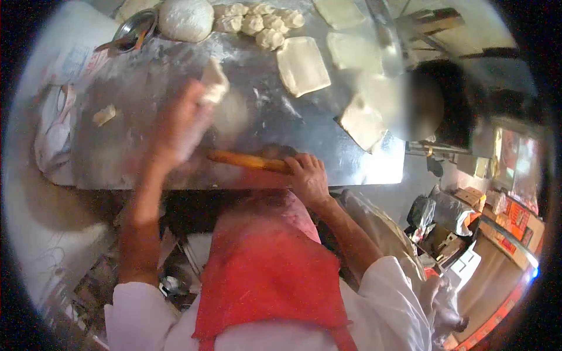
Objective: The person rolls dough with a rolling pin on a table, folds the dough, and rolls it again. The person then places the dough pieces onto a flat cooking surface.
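My left hand [186, 120], smeared by motion, is raised over the metal table [252, 126] with its fingers closed on a piece of dough [215, 81]. My right hand [308, 176] rests at the table's front edge, wrapped round one end of a wooden rolling pin [246, 160]. The pin lies nearly level, its free end pointing left. A small dough scrap [104, 115] sits on the left of the table. Flat dough sheets, one of them a square [303, 66], are spread toward the right.
At the back are a large dough ball [186, 19], several dough lumps [270, 38] and a metal bowl [136, 30]. White sacks [55, 143] hang by the left edge. Boxes [509, 225] and bags [451, 213] stand at the right. A blurred round shape covers part of the right side.
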`<state>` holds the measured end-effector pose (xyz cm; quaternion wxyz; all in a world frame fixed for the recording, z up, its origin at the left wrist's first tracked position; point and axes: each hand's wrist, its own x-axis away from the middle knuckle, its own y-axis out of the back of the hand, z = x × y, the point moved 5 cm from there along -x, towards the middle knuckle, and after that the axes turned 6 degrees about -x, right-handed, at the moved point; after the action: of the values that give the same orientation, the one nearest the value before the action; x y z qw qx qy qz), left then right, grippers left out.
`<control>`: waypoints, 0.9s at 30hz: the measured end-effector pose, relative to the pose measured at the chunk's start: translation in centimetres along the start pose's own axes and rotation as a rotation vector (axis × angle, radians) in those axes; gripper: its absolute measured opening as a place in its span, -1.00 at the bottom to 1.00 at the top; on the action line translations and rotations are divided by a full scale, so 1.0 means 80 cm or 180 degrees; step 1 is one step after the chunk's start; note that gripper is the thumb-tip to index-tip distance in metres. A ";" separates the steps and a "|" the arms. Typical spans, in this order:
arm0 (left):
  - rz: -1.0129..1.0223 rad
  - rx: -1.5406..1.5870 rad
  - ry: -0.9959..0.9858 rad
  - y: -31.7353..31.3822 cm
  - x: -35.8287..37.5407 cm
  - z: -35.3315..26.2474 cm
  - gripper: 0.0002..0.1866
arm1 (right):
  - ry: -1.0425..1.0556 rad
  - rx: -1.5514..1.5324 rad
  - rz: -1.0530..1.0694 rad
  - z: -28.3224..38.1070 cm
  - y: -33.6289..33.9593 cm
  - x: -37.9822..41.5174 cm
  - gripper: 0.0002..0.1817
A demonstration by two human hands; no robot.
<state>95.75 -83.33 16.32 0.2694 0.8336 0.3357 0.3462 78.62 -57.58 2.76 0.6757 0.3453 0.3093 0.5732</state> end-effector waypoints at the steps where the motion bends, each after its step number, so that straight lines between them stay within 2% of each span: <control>1: -0.0297 -0.0873 -0.0841 -0.037 -0.002 0.016 -0.79 | -0.0049 0.0066 0.0047 -0.004 -0.008 0.004 -0.51; 2: -0.0331 -0.1073 -0.1324 -0.078 0.004 0.031 -0.73 | -0.0106 0.0138 0.0091 -0.006 -0.014 0.008 -0.51; 3: 0.0128 -0.1025 -0.1238 -0.124 0.016 0.056 -0.66 | -0.0091 0.0127 0.0103 -0.005 -0.014 0.010 -0.51; 4: 0.1045 -0.1027 -0.1006 -0.154 0.027 0.074 -0.52 | -0.0056 0.0105 0.0127 -0.003 -0.013 0.012 -0.46; 5: 0.0953 -0.0824 -0.1555 -0.157 0.037 0.071 -0.44 | -0.0023 0.0096 0.0155 -0.003 -0.010 0.015 -0.42; 7: -0.0046 -0.0538 -0.1341 -0.152 0.027 0.096 -0.36 | -0.0001 0.0222 0.0207 -0.006 -0.013 0.023 -0.42; 8: -0.0058 -0.0501 -0.1315 -0.157 0.025 0.108 -0.36 | 0.0050 0.0317 0.0275 -0.005 -0.015 0.029 -0.41; 10: -0.1070 -0.1907 -0.1401 -0.146 0.017 0.129 -0.23 | 0.0142 0.0201 0.0229 0.004 -0.012 0.039 -0.42; 11: -0.1129 -0.1886 -0.1361 -0.147 0.006 0.144 -0.23 | 0.0219 0.0092 0.0139 0.004 -0.009 0.032 -0.42; 13: -0.1016 0.0299 -0.1088 -0.148 -0.001 0.182 -0.17 | 0.0100 0.0236 0.0336 0.043 0.029 -0.002 -0.48; 14: -0.0793 0.2236 -0.0269 -0.118 0.019 0.164 -0.27 | -0.0023 0.0342 0.0543 0.058 0.035 -0.014 -0.53; 15: -0.0807 0.2243 -0.0233 -0.108 0.017 0.169 -0.27 | 0.0099 0.0312 0.0446 0.059 0.026 -0.031 -0.49; 17: -0.1432 -0.0447 -0.0564 -0.096 0.013 0.175 -0.35 | 0.0404 0.0605 0.0299 0.043 -0.009 -0.093 -0.37; 18: -0.1716 -0.0794 -0.0594 -0.099 -0.013 0.183 -0.39 | 0.0602 0.0914 0.0267 0.024 -0.038 -0.141 -0.29; 20: -0.1979 -0.1552 -0.0795 -0.083 -0.076 0.188 -0.37 | 0.0746 0.0760 -0.0114 0.003 -0.059 -0.244 -0.23; 22: -0.2224 -0.1094 -0.0827 -0.053 -0.128 0.191 -0.34 | 0.0879 0.0525 -0.0379 -0.003 -0.051 -0.299 -0.18; 23: -0.2160 -0.1080 -0.0761 -0.069 -0.105 0.197 -0.34 | 0.0855 0.0426 -0.0387 -0.001 -0.047 -0.301 -0.15; 25: -0.2027 -0.1896 -0.0658 -0.091 -0.071 0.190 -0.28 | 0.0459 0.0843 0.0264 -0.003 -0.063 -0.231 -0.19; 26: -0.1763 -0.1749 -0.0815 -0.113 -0.025 0.188 -0.24 | 0.0363 0.0525 0.0282 0.013 -0.058 -0.178 -0.18; 27: -0.1484 -0.1598 -0.0967 -0.137 0.030 0.185 -0.20 | 0.0458 0.0823 0.0201 0.019 -0.057 -0.128 -0.14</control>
<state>104.14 -77.87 0.66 0.5838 0.6846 0.3774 0.2195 80.86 -68.35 0.11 0.5833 0.3970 0.4172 0.5728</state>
